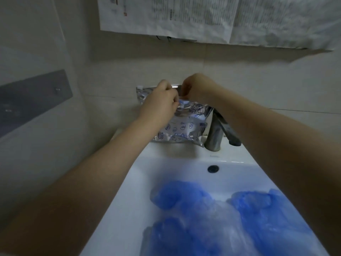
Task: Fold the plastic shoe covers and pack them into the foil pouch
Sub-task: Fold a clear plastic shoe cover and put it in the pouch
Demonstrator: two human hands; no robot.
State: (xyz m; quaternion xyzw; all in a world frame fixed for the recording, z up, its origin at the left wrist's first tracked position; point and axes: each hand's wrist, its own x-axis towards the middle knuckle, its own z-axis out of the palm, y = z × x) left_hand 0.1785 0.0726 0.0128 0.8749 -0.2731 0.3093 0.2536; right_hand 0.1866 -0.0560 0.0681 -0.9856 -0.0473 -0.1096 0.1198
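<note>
crinkled silver foil pouch (181, 129), blue doodles, upright

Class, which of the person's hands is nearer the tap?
Right. The right hand grips the pouch top just above the tap; the left hand grips farther left.

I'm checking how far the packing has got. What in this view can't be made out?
- Foil pouch mouth, head view: the left hand and right hand cover it, so its contents can't be counted.
- Blue shoe covers in the sink: blurred and cut off by the bottom edge; number unclear.
- Papers on the wall: print too small to read.
</note>
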